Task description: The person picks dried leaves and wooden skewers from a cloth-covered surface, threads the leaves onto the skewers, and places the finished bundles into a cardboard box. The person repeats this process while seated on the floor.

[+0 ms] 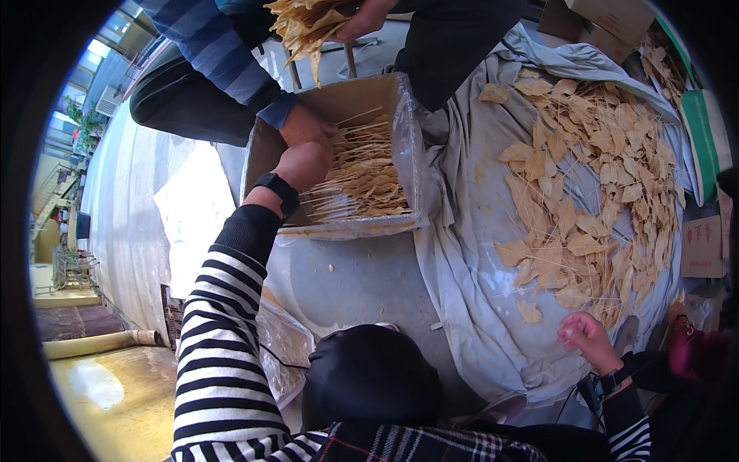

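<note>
My left hand (pixel 306 164) reaches into a cardboard box (pixel 340 228) lined with clear plastic. Its fingers are hidden, so what they touch or hold does not show. Inside the box lie stacked flat tan pieces on thin sticks (pixel 369 167). Another person's hand (pixel 306 126), under a blue sleeve, is in the box right against mine. My right hand (pixel 586 341), at lower right, hangs with its fingers parted and nothing in it. Close to it are the loose tan leaf-shaped pieces (pixel 583 231), many with thin sticks, spread over a pale cloth (pixel 456 289).
The other person holds a bunch of tan pieces (pixel 306 29) above the box with a second hand (pixel 366 20). Cardboard cartons (pixel 701 248) stand at the right edge. A clear plastic bag (pixel 283 346) lies below my left forearm. Someone's maroon sleeve (pixel 693 352) shows at far right.
</note>
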### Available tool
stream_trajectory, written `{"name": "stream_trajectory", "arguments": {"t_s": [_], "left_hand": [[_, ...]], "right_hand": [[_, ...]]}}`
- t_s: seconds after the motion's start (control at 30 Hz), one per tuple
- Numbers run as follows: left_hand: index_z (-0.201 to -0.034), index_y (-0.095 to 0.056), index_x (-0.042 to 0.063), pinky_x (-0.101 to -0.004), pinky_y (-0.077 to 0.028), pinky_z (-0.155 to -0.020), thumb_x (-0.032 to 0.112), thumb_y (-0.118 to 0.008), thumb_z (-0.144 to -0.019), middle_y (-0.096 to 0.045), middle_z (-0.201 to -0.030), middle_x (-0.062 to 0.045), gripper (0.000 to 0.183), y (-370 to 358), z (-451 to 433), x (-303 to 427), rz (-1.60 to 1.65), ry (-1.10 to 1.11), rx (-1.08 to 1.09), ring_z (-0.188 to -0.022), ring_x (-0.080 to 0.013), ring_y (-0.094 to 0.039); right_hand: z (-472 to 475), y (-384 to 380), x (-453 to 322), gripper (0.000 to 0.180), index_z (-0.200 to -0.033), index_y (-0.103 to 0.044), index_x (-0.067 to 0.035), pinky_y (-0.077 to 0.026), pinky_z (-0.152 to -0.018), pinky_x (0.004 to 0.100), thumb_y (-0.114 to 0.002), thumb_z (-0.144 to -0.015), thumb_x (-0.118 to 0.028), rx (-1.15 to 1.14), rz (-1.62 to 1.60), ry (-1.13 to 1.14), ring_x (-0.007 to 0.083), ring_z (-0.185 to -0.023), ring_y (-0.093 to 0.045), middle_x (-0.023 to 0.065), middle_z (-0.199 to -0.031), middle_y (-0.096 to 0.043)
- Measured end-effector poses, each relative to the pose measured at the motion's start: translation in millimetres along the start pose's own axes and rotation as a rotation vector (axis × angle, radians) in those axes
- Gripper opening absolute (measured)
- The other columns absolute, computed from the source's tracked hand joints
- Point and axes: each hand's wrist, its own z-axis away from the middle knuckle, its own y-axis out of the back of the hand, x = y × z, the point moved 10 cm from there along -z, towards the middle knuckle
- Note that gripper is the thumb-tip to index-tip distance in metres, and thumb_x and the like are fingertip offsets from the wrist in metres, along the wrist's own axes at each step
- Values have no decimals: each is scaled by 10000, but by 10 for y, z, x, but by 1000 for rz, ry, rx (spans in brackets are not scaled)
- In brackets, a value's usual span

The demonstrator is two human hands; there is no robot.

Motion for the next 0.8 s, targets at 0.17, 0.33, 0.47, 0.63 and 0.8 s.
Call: {"name": "stream_trajectory", "arguments": {"t_s": [0.17,0.33,0.47,0.63,0.8], "left_hand": [[-933,-680,82,-422,-543,-715,147,-556,-892,-701,-907,-113,146,724,592,272,132,2,383,-850,-329,-675],[-902,-658,60,-416,-524,-674,148,-597,-895,-663,-853,-117,107,1019,1159,943,368,-141,574,-793,-333,-653],[-920,-654,58,-427,-507,-653,139,-630,-876,-637,-822,-131,96,729,1241,1661,438,-395,307,-759,-355,-632],[-834,-603,60,-467,-513,-698,178,-573,-883,-644,-835,-132,131,376,1244,2034,532,-526,149,-809,-378,-632],[-843,-613,59,-464,-516,-734,168,-563,-873,-653,-860,-142,124,157,1181,2072,583,-531,89,-841,-376,-635]], "right_hand": [[79,101,71,257,-1168,-567,-39,-517,-751,275,-634,-950,-158,29,-16,9,150,-894,-672,67,-993,-681],[82,118,138,260,-1172,-564,-41,-523,-745,277,-634,-953,-161,22,-3,-2,153,-879,-671,70,-995,-678],[63,90,106,268,-1173,-565,-42,-514,-747,266,-639,-949,-168,10,-7,-4,139,-883,-666,57,-992,-679],[85,98,70,261,-1171,-563,-39,-515,-746,265,-632,-953,-165,21,-4,6,137,-885,-666,56,-988,-677],[119,113,111,254,-1168,-564,-40,-517,-743,268,-628,-953,-159,21,4,-8,136,-888,-663,57,-987,-677]]}}
